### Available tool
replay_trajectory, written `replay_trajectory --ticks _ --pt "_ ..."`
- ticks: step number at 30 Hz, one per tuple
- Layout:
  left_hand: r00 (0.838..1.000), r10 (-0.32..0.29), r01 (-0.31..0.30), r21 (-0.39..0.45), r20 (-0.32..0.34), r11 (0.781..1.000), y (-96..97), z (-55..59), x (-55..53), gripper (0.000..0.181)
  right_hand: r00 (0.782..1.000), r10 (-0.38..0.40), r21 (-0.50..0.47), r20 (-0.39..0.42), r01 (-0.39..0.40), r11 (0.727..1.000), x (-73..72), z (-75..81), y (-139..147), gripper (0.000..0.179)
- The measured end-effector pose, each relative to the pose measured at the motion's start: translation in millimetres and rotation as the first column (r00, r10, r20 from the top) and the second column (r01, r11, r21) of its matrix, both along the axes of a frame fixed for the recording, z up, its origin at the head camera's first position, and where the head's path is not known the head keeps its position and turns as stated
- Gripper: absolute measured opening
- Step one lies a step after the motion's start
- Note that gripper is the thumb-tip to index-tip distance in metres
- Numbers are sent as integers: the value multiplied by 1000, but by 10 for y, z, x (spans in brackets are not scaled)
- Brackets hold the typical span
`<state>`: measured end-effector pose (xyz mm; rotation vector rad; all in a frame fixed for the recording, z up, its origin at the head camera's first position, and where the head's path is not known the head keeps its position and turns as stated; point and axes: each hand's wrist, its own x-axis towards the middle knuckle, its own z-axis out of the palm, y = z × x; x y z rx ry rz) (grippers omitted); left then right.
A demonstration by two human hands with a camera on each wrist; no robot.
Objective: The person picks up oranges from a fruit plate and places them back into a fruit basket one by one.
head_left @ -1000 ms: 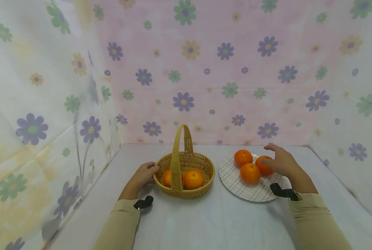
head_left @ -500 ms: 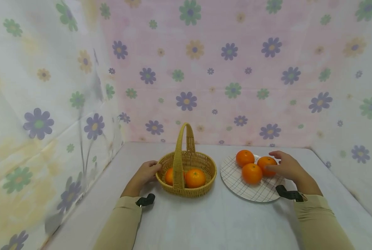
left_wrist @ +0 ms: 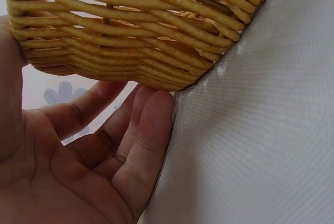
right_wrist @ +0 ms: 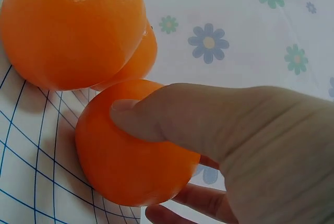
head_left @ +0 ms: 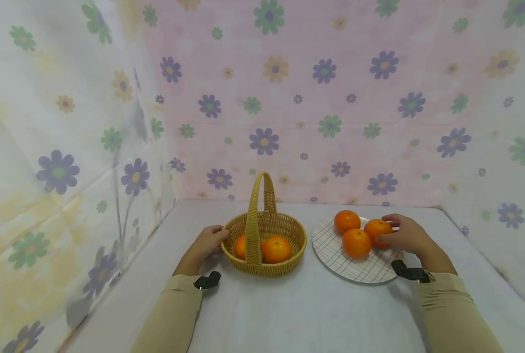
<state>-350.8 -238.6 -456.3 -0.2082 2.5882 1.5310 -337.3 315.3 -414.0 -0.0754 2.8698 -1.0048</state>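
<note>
My right hand (head_left: pixel 407 236) grips an orange (head_left: pixel 377 230) on the plate (head_left: pixel 355 269); left hand (head_left: pixel 205 243), fingers relaxed, steadies the basket (head_left: pixel 269 267). Next, I judge: lift clear, cross over the rim.

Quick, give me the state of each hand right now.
Left hand: open, fingers relaxed against the basket side.
Right hand: curled round an orange on the plate.

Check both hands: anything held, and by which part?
Right hand grips the rightmost orange on the plate, thumb across its side, fingers underneath. Left hand holds nothing; straight fingers rest against the basket wall.
</note>
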Motion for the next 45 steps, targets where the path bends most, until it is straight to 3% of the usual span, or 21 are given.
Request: replay_trajectory --ticks 6,16,23,30,38,45 --pt "1000 6 -6 5 -26 1000 -29 -13 8 53 1000 15 22 -8 -15 1000 -50 -36 20 90" --pt "999 11 -10 11 -37 1000 12 -20 -1 57 1000 3 73 -18 -2 997 -9 -16 81 92" --pt "999 12 -12 1 -35 1000 80 -13 -20 57 999 -26 55 -25 27 998 24 30 121 89" --pt "1000 5 -6 -11 -30 1000 -3 -5 26 60 997 -45 24 -62 46 999 37 87 9 91" --pt "1000 -4 4 -28 -17 1000 2 -1 7 57 991 -60 -12 -118 59 998 65 139 -56 87" --pt "1000 -5 4 -33 -13 999 2 12 11 57 989 -60 -23 -135 58 998 81 185 -129 96"
